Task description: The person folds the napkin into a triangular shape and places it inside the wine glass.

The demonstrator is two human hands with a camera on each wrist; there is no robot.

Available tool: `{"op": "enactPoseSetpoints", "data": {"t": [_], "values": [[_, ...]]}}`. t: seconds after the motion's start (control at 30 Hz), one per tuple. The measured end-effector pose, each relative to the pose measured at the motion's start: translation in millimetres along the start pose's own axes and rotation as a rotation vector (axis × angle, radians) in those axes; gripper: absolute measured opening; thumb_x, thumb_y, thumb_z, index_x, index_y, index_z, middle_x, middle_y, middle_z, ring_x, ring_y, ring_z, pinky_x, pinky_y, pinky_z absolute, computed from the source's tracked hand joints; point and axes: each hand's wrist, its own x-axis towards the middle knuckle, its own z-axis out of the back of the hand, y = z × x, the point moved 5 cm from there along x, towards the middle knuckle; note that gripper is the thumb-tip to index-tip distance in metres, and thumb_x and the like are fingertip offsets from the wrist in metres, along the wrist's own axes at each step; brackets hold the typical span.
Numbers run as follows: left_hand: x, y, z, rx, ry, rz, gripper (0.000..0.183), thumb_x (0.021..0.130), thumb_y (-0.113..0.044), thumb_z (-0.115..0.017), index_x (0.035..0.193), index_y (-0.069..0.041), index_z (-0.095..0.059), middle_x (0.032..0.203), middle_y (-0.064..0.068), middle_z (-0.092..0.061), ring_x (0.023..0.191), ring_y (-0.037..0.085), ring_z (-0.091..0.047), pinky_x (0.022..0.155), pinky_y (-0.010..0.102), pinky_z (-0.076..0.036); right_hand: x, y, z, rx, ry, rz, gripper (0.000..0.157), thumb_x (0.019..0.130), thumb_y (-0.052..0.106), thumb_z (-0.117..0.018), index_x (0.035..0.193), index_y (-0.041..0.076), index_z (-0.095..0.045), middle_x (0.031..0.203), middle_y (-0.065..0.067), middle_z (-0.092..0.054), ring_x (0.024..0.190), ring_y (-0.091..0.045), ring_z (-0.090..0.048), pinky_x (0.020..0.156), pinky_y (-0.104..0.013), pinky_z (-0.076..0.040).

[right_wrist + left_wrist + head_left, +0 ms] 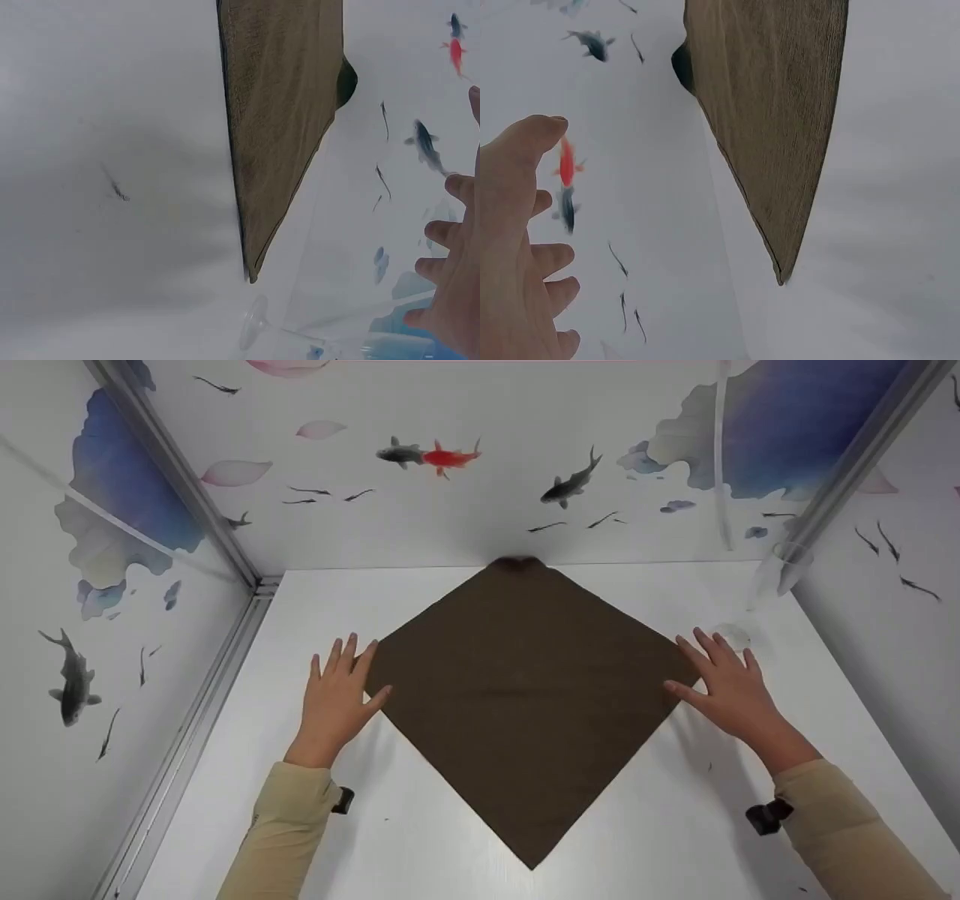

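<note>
A brown square cloth (525, 697) lies flat on the white table, turned like a diamond. Its far corner bends up against the back wall, and its near corner points toward the person. Over the left corner is my left hand (337, 697), fingers spread and palm down. My right hand (731, 690) is likewise spread over the right corner. Both wrist views show the hands apart from the cloth: the left hand (517, 247) is clear of one cloth corner (776, 247), and the right hand (457, 277) is clear of the other corner (259, 240). Neither hand holds anything.
A clear stemmed glass (397, 345) stands at the far right of the table, its round base (731, 637) just beyond my right hand. White panels with printed fish surround the table at the back (465, 517), left and right. Metal rails (180, 472) run along the corners.
</note>
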Motion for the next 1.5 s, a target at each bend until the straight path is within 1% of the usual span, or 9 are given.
{"op": "enactPoseSetpoints", "data": {"t": [0.17, 0.4, 0.6, 0.77, 0.93, 1.1, 1.27, 1.4, 1.5], "values": [[3.5, -16.2, -4.1, -0.02, 0.0, -0.044, 0.072, 0.094, -0.047, -0.06, 0.152, -0.012, -0.034, 0.155, 0.019, -0.03, 0.143, 0.037, -0.024, 0.113, 0.058, -0.015, 2, 13, -5.8, 0.023, 0.005, 0.029, 0.076, 0.094, 0.054, -0.056, 0.15, 0.008, -0.034, 0.153, -0.023, -0.028, 0.139, -0.046, -0.022, 0.106, -0.07, -0.01], [4.4, -38.7, -14.9, -0.044, -0.004, -0.139, 0.069, 0.094, -0.045, -0.062, 0.15, -0.012, -0.038, 0.149, 0.018, -0.04, 0.138, 0.035, -0.035, 0.111, 0.057, -0.024, 1, 30, -24.4, 0.074, 0.043, 0.069, 0.074, 0.093, 0.054, -0.058, 0.145, 0.005, -0.042, 0.148, -0.023, -0.037, 0.135, -0.043, -0.031, 0.106, -0.067, -0.018], [1.7, -57.3, -27.1, -0.031, 0.067, -0.21, 0.067, 0.092, -0.045, -0.064, 0.147, -0.012, -0.043, 0.143, 0.016, -0.048, 0.133, 0.033, -0.042, 0.11, 0.055, -0.026, -2, 43, -43.2, 0.093, 0.087, 0.102, 0.074, 0.09, 0.061, -0.058, 0.141, 0.008, -0.049, 0.143, -0.018, -0.046, 0.133, -0.039, -0.036, 0.109, -0.064, -0.015], [-2.8, -68.5, -40.3, -0.031, 0.12, -0.31, 0.062, 0.091, -0.043, -0.066, 0.14, -0.01, -0.05, 0.135, 0.015, -0.054, 0.126, 0.032, -0.049, 0.107, 0.053, -0.033, -5, 57, -58.6, 0.085, 0.105, 0.174, 0.067, 0.086, 0.056, -0.066, 0.134, 0.01, -0.057, 0.137, -0.013, -0.053, 0.13, -0.034, -0.041, 0.111, -0.06, -0.016], [-9.8, -77.7, -55.2, -0.017, 0.187, -0.421, 0.055, 0.091, -0.039, -0.067, 0.134, -0.007, -0.054, 0.13, 0.013, -0.057, 0.122, 0.03, -0.051, 0.105, 0.049, -0.037, -12, 73, -74.5, 0.041, 0.145, 0.244, 0.058, 0.082, 0.045, -0.076, 0.127, 0.01, -0.062, 0.13, -0.009, -0.057, 0.125, -0.031, -0.047, 0.109, -0.058, -0.024], [-15.3, -86.2, -65.4, -0.007, 0.255, -0.512, 0.053, 0.089, -0.038, -0.07, 0.131, -0.008, -0.057, 0.125, 0.009, -0.059, 0.118, 0.026, -0.054, 0.104, 0.042, -0.039, -19, 83, -91.3, 0.053, 0.248, 0.31, 0.053, 0.079, 0.039, -0.081, 0.121, 0.01, -0.065, 0.125, -0.009, -0.058, 0.118, -0.03, -0.051, 0.1, -0.052, -0.04], [-21.1, -94.0, -71.6, -0.018, 0.293, -0.593, 0.05, 0.084, -0.04, -0.077, 0.121, -0.01, -0.062, 0.114, 0.005, -0.061, 0.107, 0.022, -0.057, 0.097, 0.036, -0.045, -26, 88, -104.9, 0.102, 0.327, 0.392, 0.046, 0.076, 0.031, -0.085, 0.114, 0.011, -0.068, 0.118, -0.005, -0.057, 0.107, -0.024, -0.053, 0.088, -0.042, -0.049], [-27.0, -97.4, -76.5, 0.003, 0.289, -0.652, 0.052, 0.074, -0.043, -0.085, 0.11, -0.011, -0.065, 0.103, 0.003, -0.06, 0.093, 0.02, -0.057, 0.086, 0.035, -0.049, -29, 91, -109.2, 0.122, 0.318, 0.448, 0.039, 0.073, 0.027, -0.087, 0.106, 0.014, -0.072, 0.116, -0.004, -0.057, 0.104, -0.022, -0.053, 0.085, -0.04, -0.05], [-30.5, -97.5, -80.3, 0.014, 0.292, -0.665, 0.053, 0.068, -0.042, -0.089, 0.106, -0.012, -0.066, 0.1, 0.003, -0.06, 0.089, 0.02, -0.057, 0.084, 0.035, -0.049, -29, 92, -110.7, 0.129, 0.309, 0.452, 0.034, 0.073, 0.024, -0.088, 0.101, 0.015, -0.073, 0.118, -0.004, -0.057, 0.105, -0.022, -0.052, 0.085, -0.039, -0.05]]}}
